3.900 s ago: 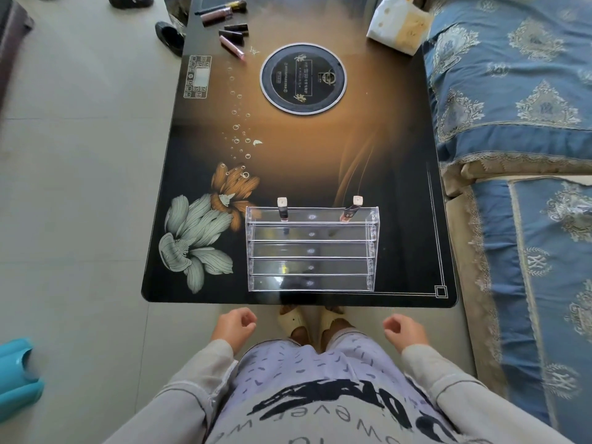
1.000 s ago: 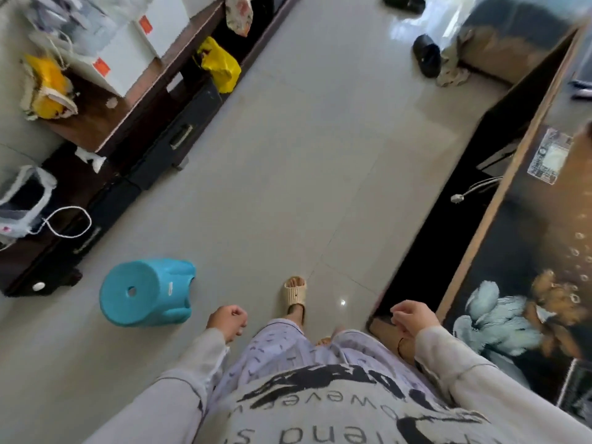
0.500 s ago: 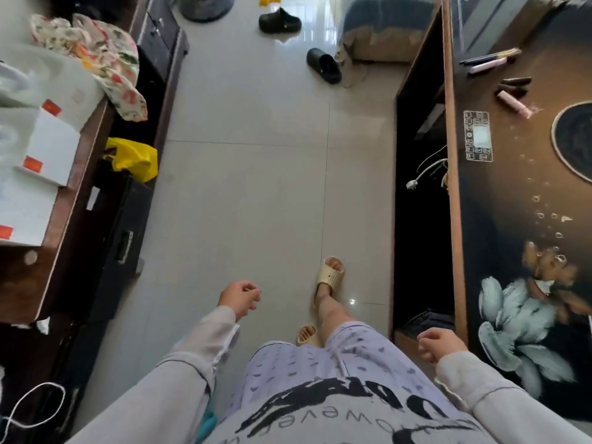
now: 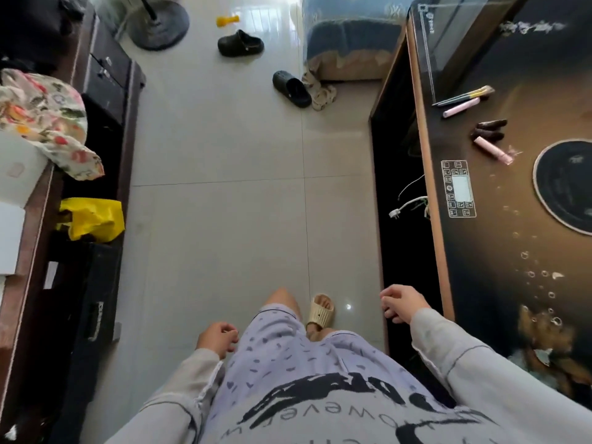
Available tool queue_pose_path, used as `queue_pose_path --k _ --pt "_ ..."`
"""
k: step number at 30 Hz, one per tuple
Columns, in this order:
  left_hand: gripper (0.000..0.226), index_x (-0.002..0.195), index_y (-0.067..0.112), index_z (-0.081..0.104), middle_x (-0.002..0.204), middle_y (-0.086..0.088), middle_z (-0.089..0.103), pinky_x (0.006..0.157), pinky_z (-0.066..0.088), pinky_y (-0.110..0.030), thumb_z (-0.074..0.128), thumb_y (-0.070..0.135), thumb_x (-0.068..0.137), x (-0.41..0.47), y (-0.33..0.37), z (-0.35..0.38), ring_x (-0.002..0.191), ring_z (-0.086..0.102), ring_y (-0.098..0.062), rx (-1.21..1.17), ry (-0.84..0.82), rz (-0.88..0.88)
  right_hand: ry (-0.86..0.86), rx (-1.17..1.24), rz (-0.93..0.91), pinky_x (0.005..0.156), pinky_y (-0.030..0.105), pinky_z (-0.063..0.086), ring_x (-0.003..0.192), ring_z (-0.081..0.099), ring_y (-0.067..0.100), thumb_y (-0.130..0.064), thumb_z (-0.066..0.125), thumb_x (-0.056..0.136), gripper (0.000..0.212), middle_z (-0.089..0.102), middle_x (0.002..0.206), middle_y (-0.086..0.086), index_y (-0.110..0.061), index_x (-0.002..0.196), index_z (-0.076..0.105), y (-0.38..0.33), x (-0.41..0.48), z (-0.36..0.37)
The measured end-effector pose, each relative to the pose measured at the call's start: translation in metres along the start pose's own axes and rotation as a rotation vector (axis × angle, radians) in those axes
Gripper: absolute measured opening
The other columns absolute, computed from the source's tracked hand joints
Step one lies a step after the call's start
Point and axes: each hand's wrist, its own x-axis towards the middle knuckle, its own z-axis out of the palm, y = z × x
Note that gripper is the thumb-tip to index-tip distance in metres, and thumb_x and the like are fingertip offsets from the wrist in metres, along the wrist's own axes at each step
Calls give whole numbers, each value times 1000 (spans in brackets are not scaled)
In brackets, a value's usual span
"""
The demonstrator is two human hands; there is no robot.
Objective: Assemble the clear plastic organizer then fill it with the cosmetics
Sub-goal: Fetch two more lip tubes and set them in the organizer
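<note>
The person stands on a tiled floor beside a dark table, looking down at both hands. The left hand hangs by the left thigh with its fingers loosely curled inward, grasping nothing. The right hand is raised a little higher, just beside the table's near edge, fingers also loosely curled and empty; whether it touches the edge cannot be told.

The cosmetics lie on the table well ahead of the right hand and to its right: two dark tubes side by side, a pink tube just beside them on the nearer side, and farther off a second pink stick with thin brushes beyond it. The organizer is out of view.

Between the right hand and the cosmetics, a printed control panel sits near the table edge, and a round black plate lies to its right. A white plug dangles in the dark gap under the table edge.

Between the hands, one foot in a beige sandal shows ahead of the shorts. Far ahead of the left hand, two dark clogs lie on the floor. To the left of the left hand runs a dark cabinet with a yellow bag and a floral cloth
</note>
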Motion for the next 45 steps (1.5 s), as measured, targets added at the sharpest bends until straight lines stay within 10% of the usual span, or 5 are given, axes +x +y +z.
queue_pose_path --k 21,38,45 --pt "30 64 18 50 63 0 53 40 33 -15 47 4 91 107 456 -38 47 50 -11 737 -305 468 342 669 487 49 24 35 47 45 20 4 47 86 30 52 56 8 -9 59 53 -84 77 -20" --pt "33 59 17 48 57 0 52 26 27 -9 46 0 88 125 596 75 19 42 2 1185 -316 533 396 978 481 40 17 29 46 42 14 -3 44 88 33 51 58 3 -15 57 49 -131 145 -143" --pt "34 61 19 49 59 0 52 41 29 -19 43 3 90 111 649 118 44 49 -11 1294 -360 589 385 982 530 42 20 34 48 45 15 -7 46 87 32 54 59 1 -17 57 51 -142 154 -167"
